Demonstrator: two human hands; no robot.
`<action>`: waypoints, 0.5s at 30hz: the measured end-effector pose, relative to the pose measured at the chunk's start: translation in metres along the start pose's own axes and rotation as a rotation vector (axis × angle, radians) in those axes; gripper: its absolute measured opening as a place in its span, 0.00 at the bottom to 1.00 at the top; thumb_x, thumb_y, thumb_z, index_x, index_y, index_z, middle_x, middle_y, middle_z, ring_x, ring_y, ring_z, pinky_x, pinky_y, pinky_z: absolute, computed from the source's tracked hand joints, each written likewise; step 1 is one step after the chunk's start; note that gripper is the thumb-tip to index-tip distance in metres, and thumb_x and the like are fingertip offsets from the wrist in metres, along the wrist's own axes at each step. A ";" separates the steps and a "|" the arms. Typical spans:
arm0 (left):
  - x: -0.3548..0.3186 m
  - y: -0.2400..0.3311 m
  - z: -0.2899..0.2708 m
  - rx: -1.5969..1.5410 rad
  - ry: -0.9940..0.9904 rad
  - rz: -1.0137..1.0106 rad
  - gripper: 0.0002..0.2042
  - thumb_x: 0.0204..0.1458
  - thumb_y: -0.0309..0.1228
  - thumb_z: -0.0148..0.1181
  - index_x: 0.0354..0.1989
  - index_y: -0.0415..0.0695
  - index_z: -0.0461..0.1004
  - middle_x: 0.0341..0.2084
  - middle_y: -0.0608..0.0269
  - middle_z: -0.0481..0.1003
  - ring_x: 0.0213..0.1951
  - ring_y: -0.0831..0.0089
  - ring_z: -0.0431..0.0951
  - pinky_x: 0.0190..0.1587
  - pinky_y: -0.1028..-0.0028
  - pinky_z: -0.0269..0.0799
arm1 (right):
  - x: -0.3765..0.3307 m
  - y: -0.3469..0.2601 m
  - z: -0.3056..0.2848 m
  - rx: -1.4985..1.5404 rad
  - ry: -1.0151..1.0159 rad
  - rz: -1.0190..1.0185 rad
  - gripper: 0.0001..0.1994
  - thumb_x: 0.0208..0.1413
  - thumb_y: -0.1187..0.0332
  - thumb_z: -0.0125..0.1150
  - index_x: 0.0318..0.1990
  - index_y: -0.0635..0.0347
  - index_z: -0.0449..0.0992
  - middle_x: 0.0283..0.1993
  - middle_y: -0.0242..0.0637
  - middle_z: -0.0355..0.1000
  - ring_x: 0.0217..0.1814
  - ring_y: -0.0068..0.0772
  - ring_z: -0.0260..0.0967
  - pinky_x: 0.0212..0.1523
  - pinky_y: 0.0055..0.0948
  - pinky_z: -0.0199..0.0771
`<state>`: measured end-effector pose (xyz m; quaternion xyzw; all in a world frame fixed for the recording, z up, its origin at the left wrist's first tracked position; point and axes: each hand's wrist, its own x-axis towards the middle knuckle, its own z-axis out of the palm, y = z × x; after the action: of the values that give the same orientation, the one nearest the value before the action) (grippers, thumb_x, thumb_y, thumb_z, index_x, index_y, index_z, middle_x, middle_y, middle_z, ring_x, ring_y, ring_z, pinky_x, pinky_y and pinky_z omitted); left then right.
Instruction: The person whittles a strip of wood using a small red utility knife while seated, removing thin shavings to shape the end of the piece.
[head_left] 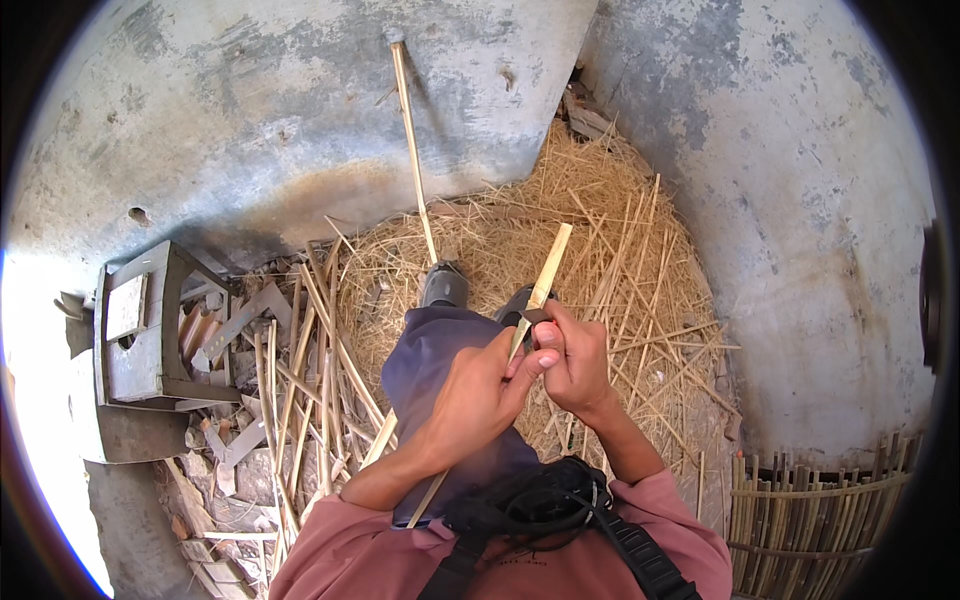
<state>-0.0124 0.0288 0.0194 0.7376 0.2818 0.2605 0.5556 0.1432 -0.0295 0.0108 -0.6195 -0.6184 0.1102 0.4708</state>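
Observation:
A pale split-bamboo strip slants up and away from between my hands, above my knees. My left hand is closed around its near part, with the thumb stretched toward my right hand. Close beside it, my right hand is closed on a small dark tool that lies across the strip. The tool looks like a short blade, but my fingers hide most of it. A strip end shows below my left forearm; I cannot tell whether it is the same piece.
Straw-like shavings and loose strips cover the floor around my shoes. One long strip leans on the far wall. At left stand a wooden stool-like frame and a pile of sticks. A woven stick basket is at lower right.

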 end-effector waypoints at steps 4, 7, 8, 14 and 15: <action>0.002 0.002 0.000 -0.018 0.006 0.002 0.13 0.65 0.36 0.62 0.38 0.37 0.73 0.15 0.58 0.65 0.19 0.65 0.62 0.25 0.68 0.62 | 0.003 0.004 -0.005 0.112 -0.085 0.034 0.17 0.70 0.61 0.48 0.32 0.65 0.70 0.18 0.47 0.64 0.18 0.51 0.69 0.21 0.38 0.64; 0.002 -0.001 0.001 -0.027 0.012 -0.011 0.15 0.64 0.36 0.63 0.30 0.38 0.69 0.15 0.60 0.64 0.20 0.71 0.59 0.24 0.69 0.61 | 0.003 0.004 -0.003 0.140 -0.093 0.017 0.16 0.69 0.62 0.48 0.32 0.65 0.70 0.18 0.47 0.65 0.17 0.50 0.68 0.21 0.37 0.64; 0.003 0.003 0.000 -0.035 0.017 -0.004 0.17 0.63 0.35 0.64 0.28 0.39 0.67 0.15 0.60 0.63 0.20 0.73 0.59 0.24 0.69 0.60 | 0.003 0.006 -0.002 0.184 -0.111 0.003 0.16 0.69 0.62 0.47 0.32 0.65 0.70 0.18 0.47 0.65 0.18 0.50 0.68 0.21 0.37 0.64; 0.004 0.002 -0.002 -0.115 -0.006 -0.013 0.23 0.61 0.32 0.67 0.22 0.43 0.57 0.15 0.66 0.61 0.23 0.82 0.57 0.23 0.72 0.57 | 0.000 0.005 -0.002 0.200 -0.002 0.032 0.15 0.69 0.63 0.48 0.32 0.64 0.71 0.19 0.44 0.66 0.18 0.47 0.69 0.21 0.35 0.64; 0.003 -0.001 -0.002 -0.121 -0.010 -0.016 0.23 0.61 0.32 0.67 0.22 0.44 0.56 0.15 0.67 0.61 0.23 0.82 0.56 0.24 0.73 0.57 | -0.001 0.004 -0.002 0.139 0.048 0.035 0.15 0.69 0.63 0.49 0.32 0.64 0.72 0.19 0.44 0.66 0.18 0.46 0.69 0.21 0.35 0.64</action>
<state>-0.0115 0.0326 0.0190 0.7016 0.2689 0.2688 0.6027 0.1473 -0.0303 0.0092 -0.5985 -0.5868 0.1461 0.5255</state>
